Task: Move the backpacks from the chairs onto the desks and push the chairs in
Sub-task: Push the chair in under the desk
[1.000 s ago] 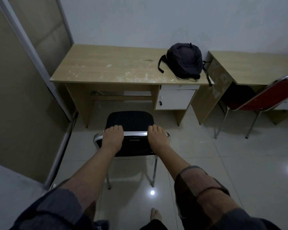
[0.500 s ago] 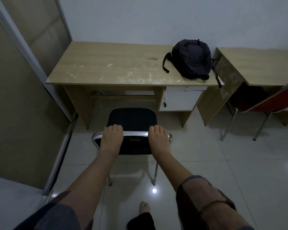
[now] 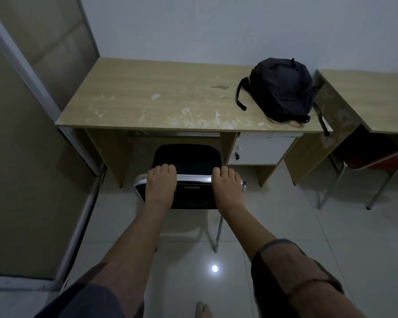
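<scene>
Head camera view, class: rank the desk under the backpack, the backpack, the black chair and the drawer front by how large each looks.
1. desk, clearly largest.
2. black chair and backpack look alike; the chair is nearer and partly hidden by both hands, so unranked.
3. drawer front, smallest.

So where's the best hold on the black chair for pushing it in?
The chrome top rail of the black chair, from behind: it runs level across the backrest, facing away from the desk. The left hand and right hand grip it there.
</scene>
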